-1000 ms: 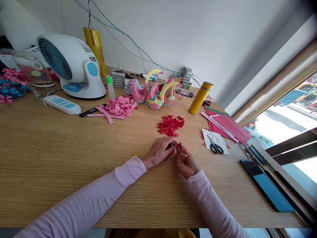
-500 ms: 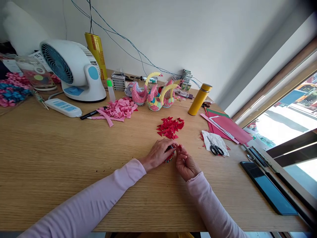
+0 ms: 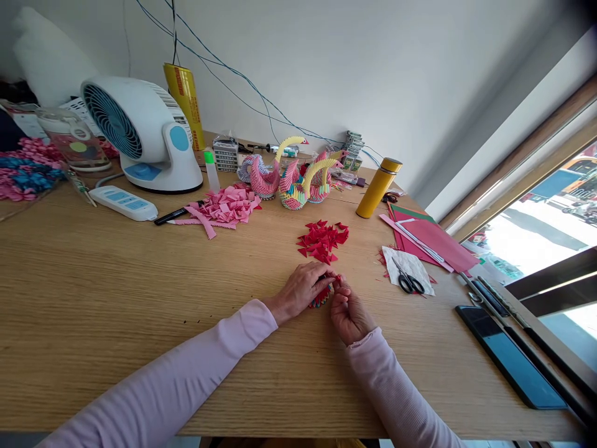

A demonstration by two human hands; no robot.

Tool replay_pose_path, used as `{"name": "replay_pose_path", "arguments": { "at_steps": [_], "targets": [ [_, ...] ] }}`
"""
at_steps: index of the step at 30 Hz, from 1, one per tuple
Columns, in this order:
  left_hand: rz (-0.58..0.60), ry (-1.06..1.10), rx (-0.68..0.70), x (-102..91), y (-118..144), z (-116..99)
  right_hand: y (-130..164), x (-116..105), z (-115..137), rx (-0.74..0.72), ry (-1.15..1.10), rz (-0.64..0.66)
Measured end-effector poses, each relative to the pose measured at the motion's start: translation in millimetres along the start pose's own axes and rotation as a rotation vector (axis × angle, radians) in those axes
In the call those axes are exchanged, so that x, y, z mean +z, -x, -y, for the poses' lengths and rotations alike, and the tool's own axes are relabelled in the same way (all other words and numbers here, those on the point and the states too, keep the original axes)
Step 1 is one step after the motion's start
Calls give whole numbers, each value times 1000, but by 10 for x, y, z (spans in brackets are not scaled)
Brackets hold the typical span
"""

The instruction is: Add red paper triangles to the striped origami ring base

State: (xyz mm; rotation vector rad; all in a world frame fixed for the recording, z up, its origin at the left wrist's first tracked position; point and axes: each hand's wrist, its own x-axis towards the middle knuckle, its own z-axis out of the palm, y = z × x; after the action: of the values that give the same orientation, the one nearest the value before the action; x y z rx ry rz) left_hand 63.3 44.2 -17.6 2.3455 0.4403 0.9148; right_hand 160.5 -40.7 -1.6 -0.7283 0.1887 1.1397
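Fitting seems the step in hand: in the head view, the left hand (image 3: 302, 289) grips a rounded paper piece (image 3: 321, 303) above the table (image 3: 224, 361), the right hand (image 3: 342, 285) pinching a red bit (image 3: 338, 279) beside it. Seating that would call for aligned fingertips. The paper piece's toothed edge faces the wearer; its long axis is hidden, the bit's too small to tell.

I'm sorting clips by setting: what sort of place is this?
Probably a craft table beside a window, whether home or shop I can't tell: it holds paper swans, red paper pieces and scissors.
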Motion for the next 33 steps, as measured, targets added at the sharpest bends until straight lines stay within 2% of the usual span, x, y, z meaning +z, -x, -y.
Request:
{"name": "replay_pose_path", "arguments": {
  "at_steps": [5, 11, 27, 29, 33],
  "targets": [
    [10, -71, -4, -2, 1, -24, -37, -58, -26, -48, 53, 28],
    [27, -113, -6, 2, 8, -22, -38, -54, -33, -40, 92, 31],
    [36, -130, -33, -14, 6, -67, 95, 105, -110, -90, 32, -82],
    [35, -155, -25, 1, 10, -52, 115, 127, -95, -55, 8, -116],
    [44, -180, 17, 35, 18, -4, 158, 162, -27, 104, -71, -171]
  ]
}}
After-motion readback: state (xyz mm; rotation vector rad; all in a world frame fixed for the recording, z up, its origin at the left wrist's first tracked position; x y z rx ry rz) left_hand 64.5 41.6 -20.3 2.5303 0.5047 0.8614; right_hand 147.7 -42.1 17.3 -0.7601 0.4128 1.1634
